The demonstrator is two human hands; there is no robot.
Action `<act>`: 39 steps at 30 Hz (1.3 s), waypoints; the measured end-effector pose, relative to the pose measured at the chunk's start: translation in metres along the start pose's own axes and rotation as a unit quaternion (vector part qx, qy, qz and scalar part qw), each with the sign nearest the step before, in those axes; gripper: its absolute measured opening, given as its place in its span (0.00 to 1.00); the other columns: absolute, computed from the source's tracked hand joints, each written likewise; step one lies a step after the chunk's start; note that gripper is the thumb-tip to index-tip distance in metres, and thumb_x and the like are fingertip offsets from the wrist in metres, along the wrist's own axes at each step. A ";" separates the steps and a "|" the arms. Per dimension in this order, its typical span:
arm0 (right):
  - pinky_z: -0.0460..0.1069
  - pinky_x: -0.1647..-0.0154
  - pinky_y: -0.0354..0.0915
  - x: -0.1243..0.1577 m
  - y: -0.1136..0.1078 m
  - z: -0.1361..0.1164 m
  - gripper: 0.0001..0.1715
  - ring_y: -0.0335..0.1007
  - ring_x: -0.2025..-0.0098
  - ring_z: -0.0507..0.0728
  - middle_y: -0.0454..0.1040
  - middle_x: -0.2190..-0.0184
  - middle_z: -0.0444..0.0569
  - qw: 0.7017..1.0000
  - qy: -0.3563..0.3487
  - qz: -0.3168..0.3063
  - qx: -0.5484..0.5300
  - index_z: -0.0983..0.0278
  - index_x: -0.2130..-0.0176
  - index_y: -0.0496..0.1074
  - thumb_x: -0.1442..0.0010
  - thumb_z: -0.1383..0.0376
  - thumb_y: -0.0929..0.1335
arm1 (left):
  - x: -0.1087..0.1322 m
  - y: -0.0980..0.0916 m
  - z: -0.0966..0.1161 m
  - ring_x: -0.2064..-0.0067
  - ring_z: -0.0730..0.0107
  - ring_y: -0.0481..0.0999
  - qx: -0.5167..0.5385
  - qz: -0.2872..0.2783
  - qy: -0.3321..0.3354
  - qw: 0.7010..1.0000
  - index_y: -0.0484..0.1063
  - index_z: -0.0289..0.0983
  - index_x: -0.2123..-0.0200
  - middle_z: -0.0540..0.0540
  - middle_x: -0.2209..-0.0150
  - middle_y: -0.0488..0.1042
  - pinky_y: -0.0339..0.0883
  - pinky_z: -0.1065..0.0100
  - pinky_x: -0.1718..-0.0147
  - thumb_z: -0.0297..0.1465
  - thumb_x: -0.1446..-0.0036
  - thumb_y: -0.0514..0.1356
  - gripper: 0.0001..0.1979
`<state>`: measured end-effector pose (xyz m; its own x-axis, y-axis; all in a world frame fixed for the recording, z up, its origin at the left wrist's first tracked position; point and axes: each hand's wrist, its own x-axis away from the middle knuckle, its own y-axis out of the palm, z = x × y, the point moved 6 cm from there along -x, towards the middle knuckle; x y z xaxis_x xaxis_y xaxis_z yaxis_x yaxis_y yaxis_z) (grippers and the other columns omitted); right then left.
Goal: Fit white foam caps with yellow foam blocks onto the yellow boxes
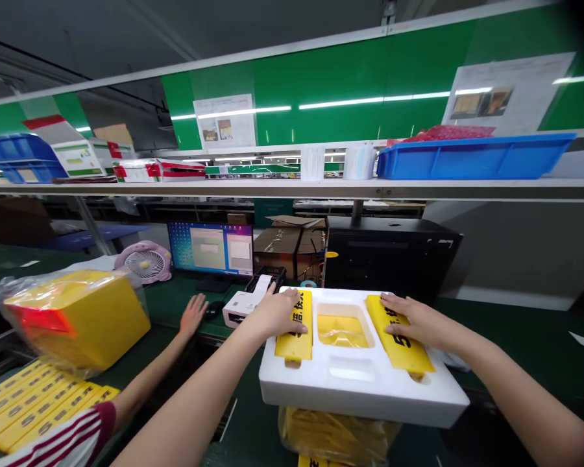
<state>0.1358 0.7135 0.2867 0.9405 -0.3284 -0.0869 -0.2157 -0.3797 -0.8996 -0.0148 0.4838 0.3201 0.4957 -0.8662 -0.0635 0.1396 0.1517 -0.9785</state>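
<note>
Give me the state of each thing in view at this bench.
Left hand, flat on the strip below
Left yellow lettered strip, lying in foam recess
Right hand, flat on the strip below
Right yellow lettered strip, lying in foam recess
White foam tray, holding both strips
Desktop monitor, on, windows open
Yellow box, wrapped in clear plastic
Co-worker's hand, flat beside black computer mouse
</note>
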 end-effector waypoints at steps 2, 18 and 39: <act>0.63 0.39 0.44 0.000 0.000 0.002 0.42 0.49 0.40 0.67 0.55 0.41 0.47 0.999 0.036 -0.031 -0.021 0.58 0.47 0.65 0.61 0.49 0.72 | 0.002 0.001 0.000 0.41 0.55 0.57 -0.003 -0.034 0.008 0.999 0.61 0.35 0.46 0.36 0.42 0.57 0.31 0.52 0.40 0.43 0.59 0.64 0.37; 0.61 0.38 0.33 -0.012 0.011 -0.059 0.30 0.34 0.36 0.62 0.46 0.38 0.49 0.996 -0.020 -0.082 0.020 0.65 0.43 0.59 0.44 0.58 0.60 | -0.005 0.010 -0.008 0.43 0.54 0.58 0.046 0.080 -0.057 0.994 0.60 0.37 0.47 0.39 0.44 0.61 0.50 0.53 0.46 0.45 0.48 0.50 0.28; 0.60 0.38 0.35 -0.044 0.067 -0.094 0.35 0.35 0.36 0.58 0.43 0.37 0.54 0.986 -0.076 -0.044 0.141 0.74 0.39 0.46 0.39 0.57 0.50 | -0.007 -0.030 0.014 0.36 0.63 0.38 -0.021 0.223 -0.012 0.975 0.47 0.35 0.39 0.43 0.37 0.45 0.23 0.52 0.40 0.39 0.40 0.41 0.27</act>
<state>0.0550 0.6207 0.2703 0.9854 -0.1638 -0.0473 -0.0704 -0.1385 -0.9879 -0.0100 0.4918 0.3531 0.5187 -0.7078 -0.4796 -0.1287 0.4900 -0.8622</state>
